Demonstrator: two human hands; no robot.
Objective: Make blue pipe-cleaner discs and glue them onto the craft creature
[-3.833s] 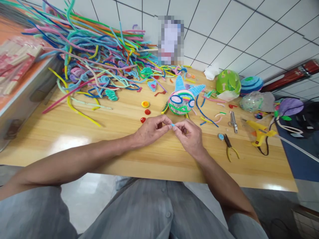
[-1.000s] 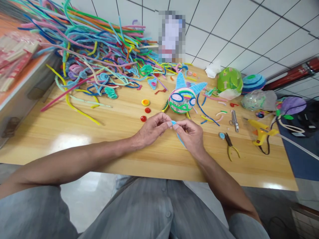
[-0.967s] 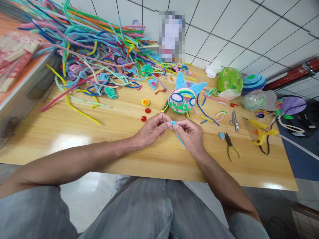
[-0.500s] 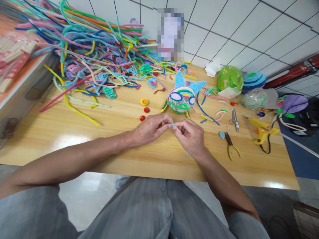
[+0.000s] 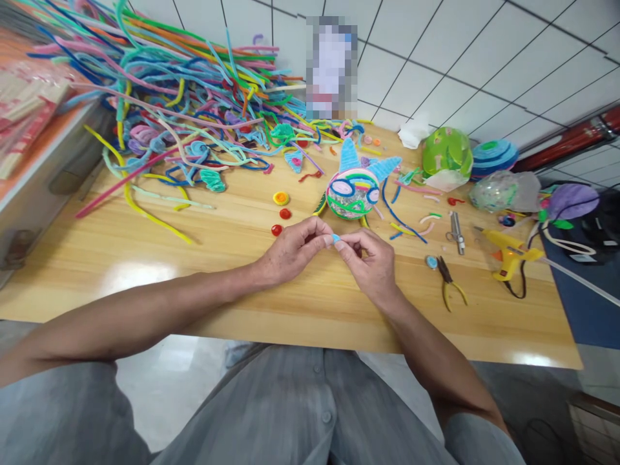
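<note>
While both hands meet over the wooden table (image 5: 232, 226), the step in hand reads as fine finger work on a small light-blue piece (image 5: 336, 238), probably bending or coiling it. Left hand (image 5: 296, 250): thumb and forefinger pinched on the piece's left side. Right hand (image 5: 371, 263): thumb and forefinger clamped on its right side, other fingers curled in. Position: piece held between the two sets of fingertips, on the near side of the ball-shaped figure (image 5: 352, 199) and apart from it. Judgement: the next move calls for a light, steady pinch from one hand while the other works the piece round, lest it slip or spring loose. Appearance: light blue, likely soft and pliable; mostly covered by the fingers, so full length and shape cannot be told. For comparison, a light-blue disc (image 5: 431, 261) lies to the right, just beside the tips of the pliers (image 5: 446, 276).
</note>
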